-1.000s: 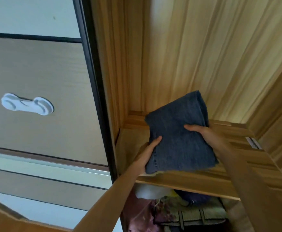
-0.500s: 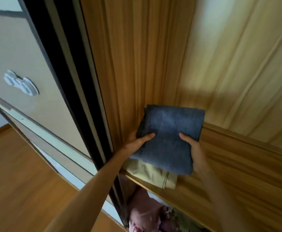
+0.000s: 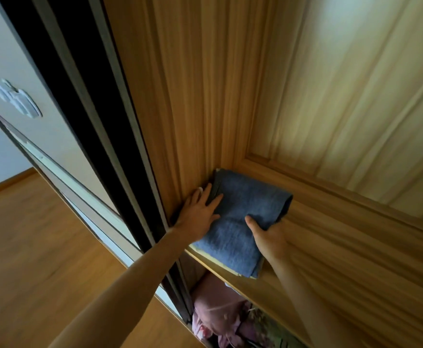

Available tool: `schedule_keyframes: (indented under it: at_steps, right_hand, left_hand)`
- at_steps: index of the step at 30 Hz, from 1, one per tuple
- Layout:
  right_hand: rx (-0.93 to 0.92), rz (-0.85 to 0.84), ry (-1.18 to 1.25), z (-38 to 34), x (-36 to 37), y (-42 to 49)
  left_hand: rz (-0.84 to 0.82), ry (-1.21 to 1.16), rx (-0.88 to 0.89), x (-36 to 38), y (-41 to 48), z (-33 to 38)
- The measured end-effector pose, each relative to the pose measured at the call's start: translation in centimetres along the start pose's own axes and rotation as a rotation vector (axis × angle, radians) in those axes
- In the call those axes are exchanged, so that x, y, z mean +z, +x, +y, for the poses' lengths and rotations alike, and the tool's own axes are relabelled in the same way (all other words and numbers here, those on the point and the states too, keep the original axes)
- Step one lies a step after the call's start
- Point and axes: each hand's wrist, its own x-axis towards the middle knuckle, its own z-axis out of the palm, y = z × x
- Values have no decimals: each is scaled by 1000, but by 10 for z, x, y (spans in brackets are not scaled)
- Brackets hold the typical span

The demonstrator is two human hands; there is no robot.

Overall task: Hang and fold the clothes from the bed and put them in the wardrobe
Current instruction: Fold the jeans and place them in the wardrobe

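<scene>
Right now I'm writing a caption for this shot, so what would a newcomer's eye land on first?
First, the folded blue jeans, lying in the left back corner of the wooden wardrobe shelf on a pale folded garment. The left hand presses flat on their left edge; the right hand grips the right side, thumb on top. Next, the dark sliding door frame at left, and pink clothes below the shelf.

No lettering, label, brand, number or sign can be read anywhere in this view.
</scene>
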Motion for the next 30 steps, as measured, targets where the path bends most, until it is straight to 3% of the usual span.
schedule_keyframes:
  at_steps: [4, 7, 9, 13, 18, 21, 24, 27, 30]
  right_hand:
    - [-238, 159, -532, -5, -4, 3]
    - [-527, 149, -768, -18, -4, 11]
    - [-572, 29, -878, -9, 2, 23]
    - [-314, -270, -827, 20, -1, 43]
    - [-288, -364, -867, 12, -6, 52]
    - [-355, -341, -832, 8, -19, 37]
    - [-462, -230, -734, 11, -34, 18]
    - [-561, -85, -653, 11, -39, -2]
    - [-612, -80, -603, 4, -34, -24]
  left_hand:
    - [3, 257, 24, 0, 0, 27]
    - [-29, 57, 128, 12, -2, 30]
    - [-79, -10, 122, 24, -6, 22]
    - [-142, 48, 135, 34, -1, 15]
    - [-253, 53, 102, 27, 5, 20]
    - [-295, 10, 139, 17, 5, 17]
    - [-202, -117, 167, 5, -2, 2]
    - [-105, -233, 101, 0, -26, -8]
    - [-127, -264, 61, -4, -58, -4]
